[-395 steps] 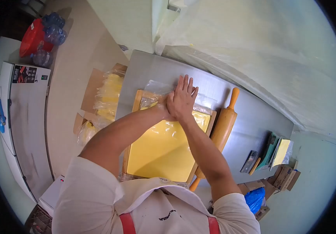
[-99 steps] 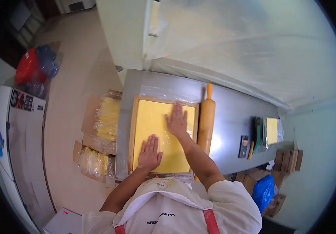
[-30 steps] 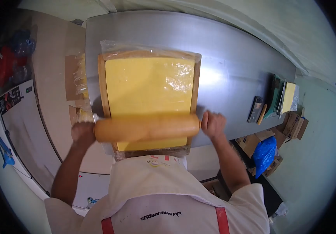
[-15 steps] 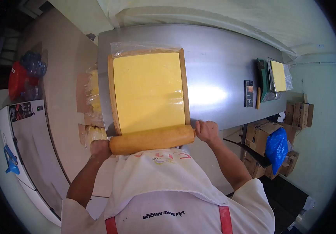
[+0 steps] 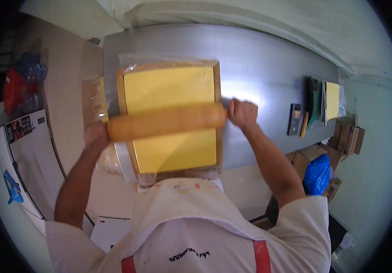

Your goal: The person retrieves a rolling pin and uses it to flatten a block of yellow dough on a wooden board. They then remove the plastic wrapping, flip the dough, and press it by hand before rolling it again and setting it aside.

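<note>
A large wooden rolling pin (image 5: pixel 166 122) lies across the middle of a flat yellow sheet (image 5: pixel 173 152), slightly blurred by motion. My left hand (image 5: pixel 97 135) is closed around the pin's left end, its handle hidden in my fingers. At the other end, my right hand (image 5: pixel 243 113) grips the right handle. The yellow sheet sits inside a wooden frame (image 5: pixel 218 86), with clear plastic film (image 5: pixel 137 59) showing along the far edge.
The frame rests on a steel table (image 5: pixel 259 59). At its right end are a phone (image 5: pixel 294 119), a wooden-handled tool (image 5: pixel 304 124), a green object (image 5: pixel 314 98) and another yellow sheet (image 5: pixel 332 100). A blue bag (image 5: pixel 318 175) and cardboard boxes (image 5: pixel 348 139) stand beyond the table's right side.
Both hands have pushed the rolling pin away from my body, from the near edge of the frame to the middle of the yellow sheet. The camera view has shifted slightly.
</note>
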Motion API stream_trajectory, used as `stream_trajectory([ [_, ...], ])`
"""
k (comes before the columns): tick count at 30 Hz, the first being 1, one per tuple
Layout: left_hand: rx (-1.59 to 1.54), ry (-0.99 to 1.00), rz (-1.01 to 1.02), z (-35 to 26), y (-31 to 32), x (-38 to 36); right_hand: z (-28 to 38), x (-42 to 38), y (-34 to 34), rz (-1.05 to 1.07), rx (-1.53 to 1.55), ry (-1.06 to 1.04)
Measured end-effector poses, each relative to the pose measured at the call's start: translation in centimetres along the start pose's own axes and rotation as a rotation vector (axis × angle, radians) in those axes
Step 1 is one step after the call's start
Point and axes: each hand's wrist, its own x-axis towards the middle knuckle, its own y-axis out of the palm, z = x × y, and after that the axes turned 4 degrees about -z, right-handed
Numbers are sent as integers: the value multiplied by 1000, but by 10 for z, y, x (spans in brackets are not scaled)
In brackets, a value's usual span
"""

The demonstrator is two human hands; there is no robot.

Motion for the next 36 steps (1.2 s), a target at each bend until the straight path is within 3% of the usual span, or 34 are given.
stream_trajectory([
  [3, -10, 0, -86, -4, -6, -1, 12, 5, -21, 167, -43, 78],
  [6, -52, 8, -136, -3, 8, -18, 7, -22, -15, 102, -37, 64],
  [8, -58, -6, 0, -7, 13, -51, 7, -68, -25, 240, -34, 153],
  [10, -111, 102, 25, -11, 25, -96, -2, -127, -11, 199, -28, 196],
  [14, -22, 86, 257, -18, 62, -164, 10, -197, -15, 276, 38, 189],
  [17, -77, 40, 203, -18, 59, -148, 8, -171, -18, 282, 55, 152],
  [20, -52, 54, 325, -18, 38, -118, -1, -148, -13, 249, 111, 91],
  [23, -57, 82, 298, -11, 34, -94, -4, -116, -13, 249, 146, 86],
  [28, 103, 72, 173, 10, 24, -10, -17, -18, 0, 188, 17, 70],
  [30, -95, 47, 6, 9, 2, 28, -13, 28, -8, 138, -10, 69],
  [36, -107, 49, -89, -7, -30, 2, 6, -3, -27, 217, -65, 224],
])
